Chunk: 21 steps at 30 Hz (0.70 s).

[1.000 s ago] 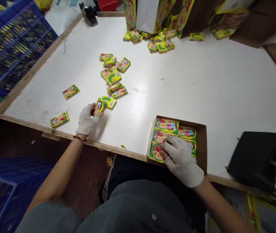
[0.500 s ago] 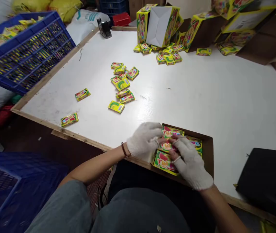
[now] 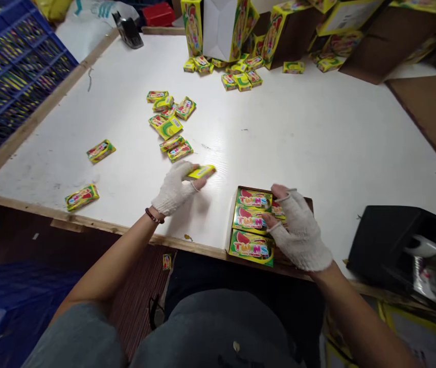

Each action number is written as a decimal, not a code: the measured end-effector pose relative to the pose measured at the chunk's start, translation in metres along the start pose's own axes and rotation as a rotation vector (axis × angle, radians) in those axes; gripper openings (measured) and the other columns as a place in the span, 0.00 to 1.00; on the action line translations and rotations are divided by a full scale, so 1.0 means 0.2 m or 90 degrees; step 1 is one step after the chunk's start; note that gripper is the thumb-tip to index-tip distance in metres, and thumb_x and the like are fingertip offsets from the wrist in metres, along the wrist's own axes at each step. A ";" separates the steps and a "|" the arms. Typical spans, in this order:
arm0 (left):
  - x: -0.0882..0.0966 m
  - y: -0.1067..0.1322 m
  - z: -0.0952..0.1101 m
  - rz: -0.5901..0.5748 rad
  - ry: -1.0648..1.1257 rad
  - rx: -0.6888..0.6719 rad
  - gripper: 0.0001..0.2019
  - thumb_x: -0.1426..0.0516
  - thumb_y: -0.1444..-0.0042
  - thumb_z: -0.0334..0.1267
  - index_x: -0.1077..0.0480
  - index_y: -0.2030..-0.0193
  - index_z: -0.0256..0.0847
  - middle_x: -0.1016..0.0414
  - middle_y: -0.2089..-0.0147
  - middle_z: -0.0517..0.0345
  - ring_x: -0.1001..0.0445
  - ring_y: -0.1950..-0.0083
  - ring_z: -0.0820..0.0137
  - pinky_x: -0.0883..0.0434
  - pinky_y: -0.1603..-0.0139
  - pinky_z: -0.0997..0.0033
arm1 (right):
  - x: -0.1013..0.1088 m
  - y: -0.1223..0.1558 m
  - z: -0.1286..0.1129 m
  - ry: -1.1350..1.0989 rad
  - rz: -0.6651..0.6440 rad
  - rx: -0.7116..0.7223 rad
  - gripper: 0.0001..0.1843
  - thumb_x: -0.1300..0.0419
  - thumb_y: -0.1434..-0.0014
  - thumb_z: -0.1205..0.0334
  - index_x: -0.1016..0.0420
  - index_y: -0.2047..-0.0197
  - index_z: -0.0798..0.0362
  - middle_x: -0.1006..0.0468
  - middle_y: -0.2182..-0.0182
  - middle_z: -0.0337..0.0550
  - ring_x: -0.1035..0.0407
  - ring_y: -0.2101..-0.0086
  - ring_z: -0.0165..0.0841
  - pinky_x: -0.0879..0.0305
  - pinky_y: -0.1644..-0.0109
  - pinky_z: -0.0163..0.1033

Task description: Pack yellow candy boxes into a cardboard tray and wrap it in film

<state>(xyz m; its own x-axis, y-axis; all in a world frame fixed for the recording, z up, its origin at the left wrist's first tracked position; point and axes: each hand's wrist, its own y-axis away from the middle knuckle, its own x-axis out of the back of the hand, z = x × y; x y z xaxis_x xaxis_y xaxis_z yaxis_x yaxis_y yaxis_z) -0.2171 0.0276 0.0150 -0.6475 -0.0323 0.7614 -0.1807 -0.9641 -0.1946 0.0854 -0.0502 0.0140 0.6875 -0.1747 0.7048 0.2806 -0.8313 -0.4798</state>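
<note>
My left hand (image 3: 177,188), in a white fingerless glove, pinches a small yellow-green "Twins" box (image 3: 204,172) just above the white table. Near the table's front edge is an open brown carton (image 3: 310,205) holding several Twins boxes (image 3: 250,219) in rows, printed faces up. Over the carton's right half rests my right hand (image 3: 296,230), gloved the same way. Its thumb and forefinger are apart, touching the boxes, and the palm hides part of what lies under it. Beyond my left hand, several loose Twins boxes (image 3: 169,127) lie in a scattered group.
Two more boxes (image 3: 101,151) lie farther left. Along the back stand yellow display cartons (image 3: 275,36) with loose boxes before them. A black tape dispenser (image 3: 386,250) sits at the right front. Blue crates (image 3: 18,76) flank the left side, and a wooden strip (image 3: 98,225) edges the table.
My left hand has moved from the carton leftward and picked up a loose box from the table. My right hand stays over the carton. The view has shifted to the right.
</note>
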 end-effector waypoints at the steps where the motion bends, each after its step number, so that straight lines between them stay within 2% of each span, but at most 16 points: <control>1: -0.02 0.00 0.12 -0.007 0.022 -0.064 0.20 0.40 0.43 0.55 0.26 0.53 0.42 0.24 0.54 0.52 0.28 0.47 0.60 0.30 0.44 0.55 | 0.01 -0.04 -0.01 -0.002 0.014 0.038 0.35 0.41 0.37 0.62 0.44 0.29 0.45 0.33 0.38 0.55 0.36 0.39 0.48 0.30 0.41 0.58; 2: -0.03 0.00 0.24 -0.018 0.034 -0.110 0.20 0.40 0.45 0.57 0.25 0.56 0.42 0.24 0.54 0.51 0.28 0.48 0.60 0.30 0.45 0.56 | 0.02 -0.08 -0.02 -0.011 0.018 0.083 0.36 0.40 0.38 0.64 0.45 0.29 0.44 0.35 0.36 0.54 0.37 0.38 0.48 0.30 0.41 0.57; 4: -0.08 -0.02 0.43 -0.062 0.050 -0.160 0.19 0.40 0.44 0.57 0.26 0.62 0.41 0.24 0.58 0.52 0.27 0.53 0.62 0.29 0.50 0.58 | 0.01 -0.14 -0.03 -0.046 0.017 0.146 0.34 0.43 0.38 0.69 0.43 0.30 0.42 0.31 0.39 0.51 0.34 0.40 0.44 0.27 0.44 0.54; 5: -0.10 -0.04 0.50 -0.078 0.053 -0.159 0.18 0.41 0.42 0.56 0.27 0.62 0.40 0.24 0.60 0.53 0.27 0.56 0.63 0.29 0.52 0.60 | 0.00 -0.16 -0.03 -0.063 0.030 0.142 0.32 0.44 0.38 0.70 0.40 0.32 0.43 0.27 0.43 0.49 0.30 0.44 0.42 0.26 0.46 0.51; 7: -0.16 -0.07 0.55 -0.090 0.054 -0.128 0.15 0.44 0.38 0.51 0.27 0.60 0.39 0.25 0.61 0.53 0.27 0.58 0.64 0.29 0.55 0.62 | -0.03 -0.16 -0.01 -0.093 0.072 0.037 0.26 0.46 0.36 0.69 0.36 0.36 0.45 0.23 0.50 0.46 0.26 0.51 0.38 0.25 0.48 0.48; 9: -0.23 -0.08 0.54 -0.086 0.048 -0.093 0.13 0.45 0.36 0.45 0.28 0.55 0.38 0.24 0.60 0.53 0.27 0.59 0.65 0.30 0.56 0.62 | -0.07 -0.13 0.03 -0.105 0.100 -0.130 0.20 0.45 0.35 0.63 0.33 0.40 0.50 0.22 0.52 0.48 0.26 0.55 0.39 0.26 0.48 0.50; 11: -0.30 -0.09 0.49 -0.097 0.021 -0.088 0.10 0.45 0.37 0.42 0.27 0.55 0.39 0.24 0.61 0.54 0.27 0.60 0.66 0.29 0.56 0.62 | -0.11 -0.09 0.08 -0.090 0.056 -0.236 0.18 0.44 0.36 0.58 0.29 0.45 0.53 0.22 0.56 0.49 0.26 0.56 0.41 0.27 0.49 0.52; 14: -0.37 -0.06 0.42 -0.075 -0.022 -0.110 0.09 0.43 0.38 0.40 0.24 0.56 0.41 0.23 0.56 0.52 0.27 0.54 0.62 0.29 0.51 0.59 | -0.14 -0.05 0.12 -0.031 -0.022 -0.264 0.16 0.44 0.38 0.56 0.24 0.50 0.53 0.22 0.60 0.49 0.28 0.56 0.43 0.29 0.48 0.52; 17: -0.42 -0.05 0.40 -0.042 0.031 -0.111 0.13 0.45 0.37 0.37 0.24 0.50 0.40 0.23 0.49 0.48 0.26 0.48 0.61 0.28 0.45 0.57 | -0.12 -0.06 0.15 -0.017 -0.026 -0.268 0.16 0.46 0.37 0.56 0.22 0.52 0.52 0.22 0.60 0.49 0.28 0.55 0.42 0.29 0.49 0.51; 21: -0.47 -0.05 0.40 -0.021 0.133 -0.034 0.15 0.47 0.35 0.36 0.26 0.45 0.38 0.19 0.52 0.50 0.22 0.52 0.64 0.25 0.47 0.60 | -0.10 -0.09 0.19 -0.055 -0.017 -0.318 0.14 0.47 0.38 0.57 0.22 0.56 0.51 0.20 0.60 0.48 0.26 0.57 0.42 0.28 0.50 0.50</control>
<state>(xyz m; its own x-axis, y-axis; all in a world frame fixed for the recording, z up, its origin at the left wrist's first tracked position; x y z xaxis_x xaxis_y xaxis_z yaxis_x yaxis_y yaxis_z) -0.0953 0.0202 -0.0048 -0.7785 0.0598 0.6248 -0.2399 -0.9482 -0.2082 0.0923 -0.0115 -0.0103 0.7432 -0.1234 0.6576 -0.0411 -0.9894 -0.1391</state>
